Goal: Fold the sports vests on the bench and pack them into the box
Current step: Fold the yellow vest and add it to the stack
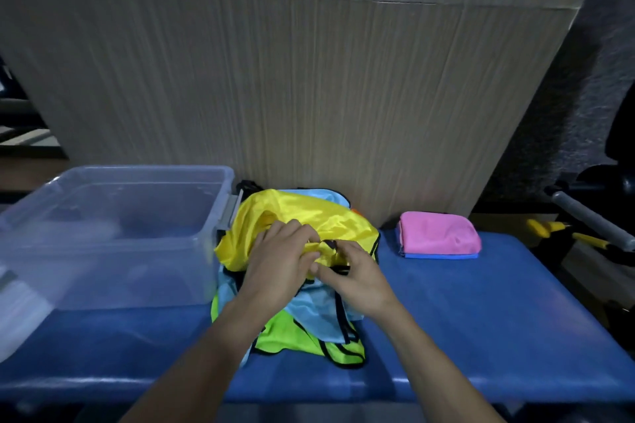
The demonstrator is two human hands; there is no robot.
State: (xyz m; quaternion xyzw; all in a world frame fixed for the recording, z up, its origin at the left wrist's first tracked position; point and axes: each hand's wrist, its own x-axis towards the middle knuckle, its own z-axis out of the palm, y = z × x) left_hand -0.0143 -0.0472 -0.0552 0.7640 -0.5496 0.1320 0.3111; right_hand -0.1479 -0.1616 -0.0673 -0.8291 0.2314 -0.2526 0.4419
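Note:
A heap of sports vests lies on the blue bench [481, 319]. On top is a yellow vest [295, 213] with black trim. Under it are a light blue vest [316, 306] and a lime green vest [292, 336]. My left hand [278, 257] and my right hand [357, 278] meet over the heap, and both pinch the yellow vest's front edge. A clear plastic box [113, 233] stands at the left, right beside the heap. A folded pink vest [439, 233] on a blue one lies at the right.
A tall cardboard sheet [309, 96] stands upright behind the bench. Dark gym equipment with a grey bar [591, 220] and yellow parts sits beyond the bench's right end. A pale lid [20, 312] leans at the box's left front.

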